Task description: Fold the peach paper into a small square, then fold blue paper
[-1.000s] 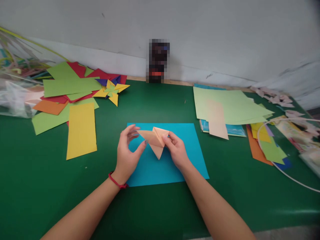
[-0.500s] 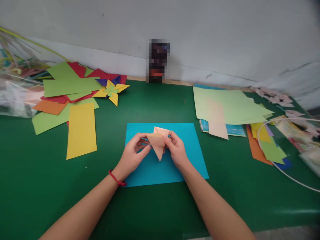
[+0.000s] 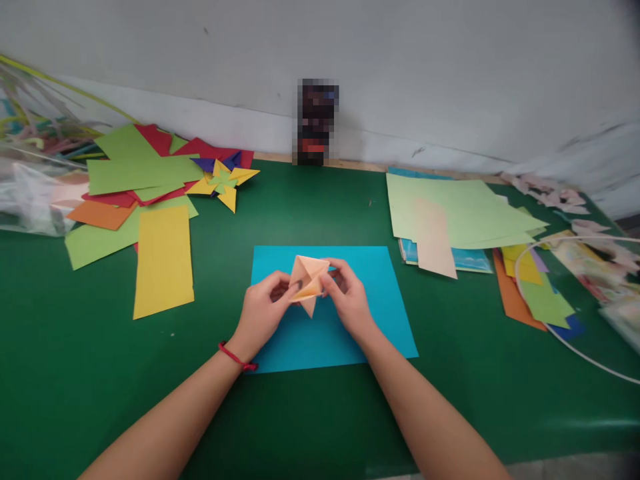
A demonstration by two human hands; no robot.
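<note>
Between my hands is a piece of folded peach paper [image 3: 311,272], its upper part spread into a hollow and one point hanging down toward me. My left hand [image 3: 264,303] pinches its left side, with the thumb inside the fold. On the other side, my right hand [image 3: 350,293] grips the right edge between thumb and fingers. Both hands are above a flat blue sheet [image 3: 330,340]. The fingertips behind the paper are partly hidden.
Left lie a yellow paper rectangle [image 3: 164,267], a pile of green and red sheets [image 3: 140,167] and a folded yellow-and-purple star [image 3: 223,181]. Light green sheets [image 3: 460,213], a peach strip [image 3: 434,240] and a white cord [image 3: 560,339] are right. A blurred dark object [image 3: 318,123] leans on the wall.
The folded paper has turned and shifted slightly left, and its top now spreads apart to show the inside. My left thumb has moved into the fold.
</note>
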